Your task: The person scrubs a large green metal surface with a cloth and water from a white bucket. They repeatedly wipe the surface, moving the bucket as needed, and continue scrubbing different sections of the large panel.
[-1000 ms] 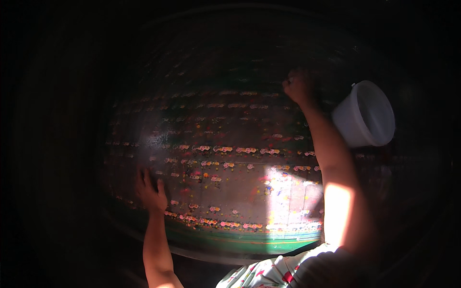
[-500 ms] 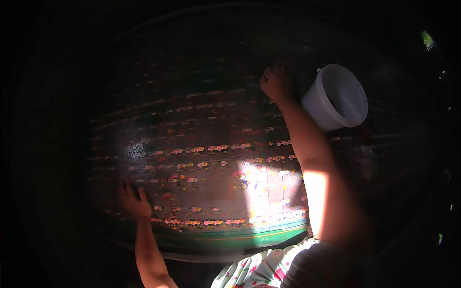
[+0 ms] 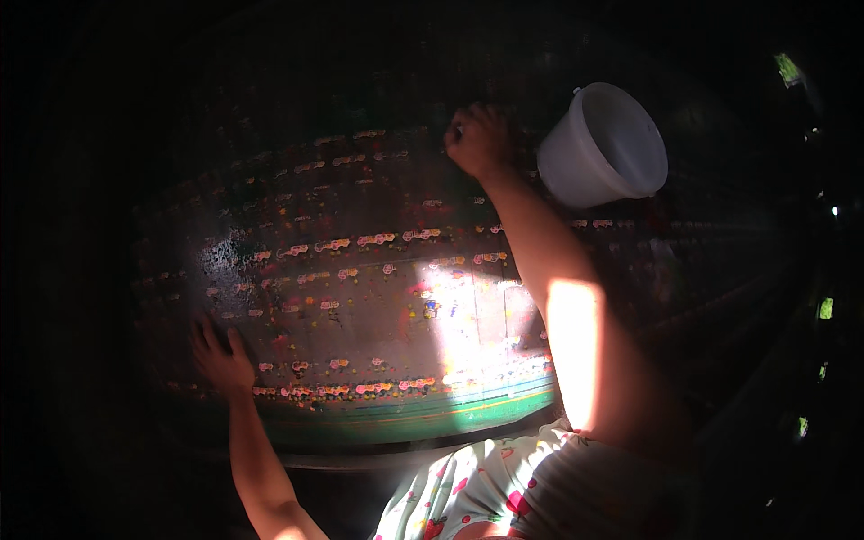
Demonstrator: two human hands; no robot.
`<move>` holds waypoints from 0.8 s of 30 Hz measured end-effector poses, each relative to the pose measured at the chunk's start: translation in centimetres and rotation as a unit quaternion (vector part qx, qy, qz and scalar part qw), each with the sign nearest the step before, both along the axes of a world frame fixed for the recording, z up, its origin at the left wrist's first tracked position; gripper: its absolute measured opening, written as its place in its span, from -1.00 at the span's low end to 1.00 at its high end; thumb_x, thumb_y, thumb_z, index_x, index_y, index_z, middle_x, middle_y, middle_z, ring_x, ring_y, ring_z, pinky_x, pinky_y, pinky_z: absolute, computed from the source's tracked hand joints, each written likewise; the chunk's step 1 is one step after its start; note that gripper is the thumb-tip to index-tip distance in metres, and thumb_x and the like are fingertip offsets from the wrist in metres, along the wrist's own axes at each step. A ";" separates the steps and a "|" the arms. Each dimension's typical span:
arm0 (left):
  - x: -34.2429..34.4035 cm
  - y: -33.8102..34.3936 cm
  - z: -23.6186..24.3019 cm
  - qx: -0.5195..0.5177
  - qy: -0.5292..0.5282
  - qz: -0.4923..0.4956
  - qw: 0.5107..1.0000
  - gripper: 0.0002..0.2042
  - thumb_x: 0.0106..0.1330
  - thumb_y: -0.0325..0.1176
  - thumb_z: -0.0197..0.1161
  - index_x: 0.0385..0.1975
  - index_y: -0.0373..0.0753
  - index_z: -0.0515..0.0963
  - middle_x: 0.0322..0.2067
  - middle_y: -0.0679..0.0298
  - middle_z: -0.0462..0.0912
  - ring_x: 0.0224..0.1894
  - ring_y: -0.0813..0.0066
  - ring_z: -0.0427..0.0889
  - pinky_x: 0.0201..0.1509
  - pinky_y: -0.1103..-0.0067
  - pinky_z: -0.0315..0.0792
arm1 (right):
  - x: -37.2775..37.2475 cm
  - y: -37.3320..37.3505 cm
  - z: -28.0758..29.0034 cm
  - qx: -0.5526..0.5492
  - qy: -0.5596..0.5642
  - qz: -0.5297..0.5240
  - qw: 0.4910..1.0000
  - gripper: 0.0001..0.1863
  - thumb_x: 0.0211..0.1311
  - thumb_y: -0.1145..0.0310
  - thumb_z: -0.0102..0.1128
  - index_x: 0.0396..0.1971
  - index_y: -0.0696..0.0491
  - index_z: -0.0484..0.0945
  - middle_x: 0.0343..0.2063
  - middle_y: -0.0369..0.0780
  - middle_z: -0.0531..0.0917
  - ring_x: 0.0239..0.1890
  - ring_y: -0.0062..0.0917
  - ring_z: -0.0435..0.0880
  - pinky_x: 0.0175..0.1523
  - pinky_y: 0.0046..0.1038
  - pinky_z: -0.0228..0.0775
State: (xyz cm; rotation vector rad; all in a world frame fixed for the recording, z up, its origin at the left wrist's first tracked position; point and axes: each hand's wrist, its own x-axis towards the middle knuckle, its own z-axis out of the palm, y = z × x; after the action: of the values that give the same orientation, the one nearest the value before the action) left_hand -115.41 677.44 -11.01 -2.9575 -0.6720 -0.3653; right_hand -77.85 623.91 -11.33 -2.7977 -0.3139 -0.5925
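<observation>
A broad table top (image 3: 360, 315) stretches before me, brown-grey with rows of small pink, yellow and white printed figures and a green striped border along my side. My left hand (image 3: 222, 360) rests flat on it near the left, fingers spread, holding nothing. Farther away, right of the middle, my right hand (image 3: 480, 141) is curled closed at the surface in deep shade. Whatever its fingers may hold is hidden. Just right of that hand stands a whitish plastic bucket (image 3: 562, 162), its mouth tipped toward the right in the view; the arm passes in front of its left side.
A wet, shiny patch (image 3: 222, 256) glistens beyond my left hand. Bright sunlight falls on the near right of the table and on my right upper arm. The far side and both edges of the view are very dark.
The whole view has shifted, so the table and bucket sit higher and more to the left. Against the bucket, my right hand has come slightly nearer and leftward, still curled. My left hand stays flat.
</observation>
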 end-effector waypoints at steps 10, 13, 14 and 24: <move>1.8 -1.0 0.2 -0.003 0.056 0.054 0.997 -0.26 0.76 0.22 0.02 0.81 0.01 0.26 0.78 -0.03 0.20 0.79 -0.24 0.15 0.80 -0.16 0.04 | -12.1 -4.8 0.8 0.025 0.003 0.194 0.981 -0.90 0.17 0.35 0.52 -0.38 -0.07 0.73 -0.16 -0.23 0.73 0.06 -0.18 0.70 0.18 -0.08 0.55; 6.4 -8.3 -0.6 -0.041 0.080 0.063 0.994 -0.25 0.77 0.24 -0.07 0.83 0.04 0.21 0.83 -0.02 0.10 0.84 -0.29 0.01 0.84 -0.20 -0.07 | -6.7 -1.0 0.9 -0.004 -0.033 -0.027 0.999 -0.92 0.22 0.31 0.48 -0.35 -0.07 0.74 -0.13 -0.21 0.74 0.08 -0.15 0.70 0.17 -0.04 0.58; 8.5 -11.3 -1.0 -0.033 0.066 0.006 0.997 -0.25 0.78 0.25 -0.10 0.84 0.05 0.20 0.84 0.00 0.07 0.85 -0.31 -0.04 0.85 -0.22 -0.11 | -7.0 1.3 0.6 0.026 -0.054 0.020 0.998 -0.92 0.23 0.31 0.48 -0.35 -0.07 0.73 -0.12 -0.21 0.74 0.09 -0.16 0.70 0.19 -0.04 0.58; 14.7 -17.4 -0.2 -0.037 0.037 0.021 0.998 -0.28 0.75 0.21 -0.06 0.80 0.05 0.28 0.83 0.04 0.12 0.83 -0.31 0.04 0.81 -0.31 -0.08 | -10.2 -3.7 0.2 0.037 -0.028 0.138 0.989 -0.88 0.18 0.37 0.50 -0.36 -0.07 0.68 -0.19 -0.21 0.69 0.02 -0.17 0.68 0.12 -0.01 0.53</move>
State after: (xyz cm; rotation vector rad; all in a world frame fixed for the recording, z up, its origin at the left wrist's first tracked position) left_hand -100.73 660.06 -11.26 -3.0034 -0.7519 -0.2313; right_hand -88.08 620.25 -11.11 -2.6060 -0.6636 -0.6039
